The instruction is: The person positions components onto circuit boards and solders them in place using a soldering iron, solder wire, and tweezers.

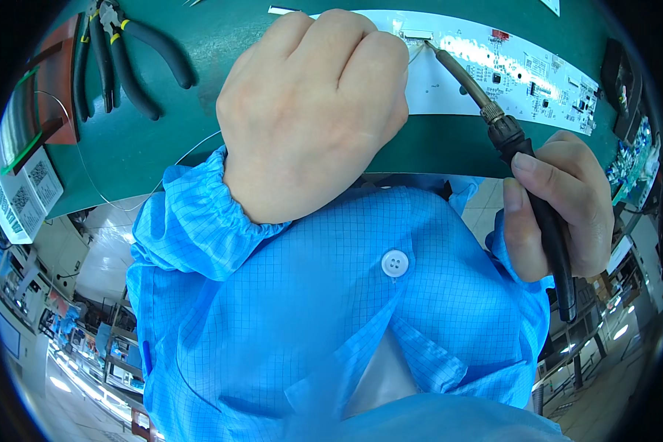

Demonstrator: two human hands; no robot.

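A long white circuit board (438,92) lies on the green work mat. My right hand (578,202) grips the black handle of a soldering iron (510,136). The iron's tip reaches a small pale connector (418,34) near the board's upper left. Over the board's left end, my left hand (313,103) is closed, knuckles up, its fingertips hidden beneath. Solder wire (186,153) runs from a spool (18,125) to the left wrist, and a thin end shows between that hand and the iron tip.
Pliers and cutters (136,74) with black and yellow handles lie at the upper left. A white labelled box (26,195) sits by the spool. A dark object (622,88) and more circuit boards (637,162) are at the right. The green mat's (435,147) front edge lies near my body.
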